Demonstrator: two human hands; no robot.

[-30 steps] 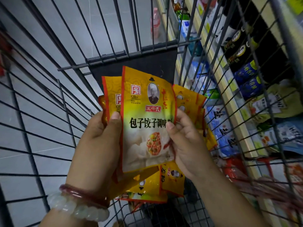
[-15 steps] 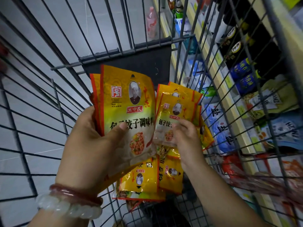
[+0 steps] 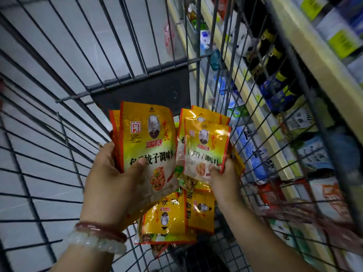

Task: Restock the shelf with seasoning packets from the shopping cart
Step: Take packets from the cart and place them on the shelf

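Note:
My left hand (image 3: 110, 185) grips a small stack of yellow seasoning packets (image 3: 149, 142) upright, thumb across the front one. My right hand (image 3: 224, 179) pinches the lower edge of another yellow packet (image 3: 206, 148), with more packets fanned behind it. Both hands are inside the wire shopping cart (image 3: 59, 118). More yellow packets (image 3: 169, 216) lie loose on the cart bottom below my hands. How many packets each hand holds is hidden by the front ones.
The store shelf (image 3: 253, 95) runs along the right, seen through the cart's wire side, stocked with blue and dark packets. A pink bottle (image 3: 169, 38) stands on the grey floor beyond the cart's front wall. Bracelets circle my left wrist.
The packets that both hands held together have split: my left hand keeps the large front stack, and my right hand has drawn a separate packet off to the right.

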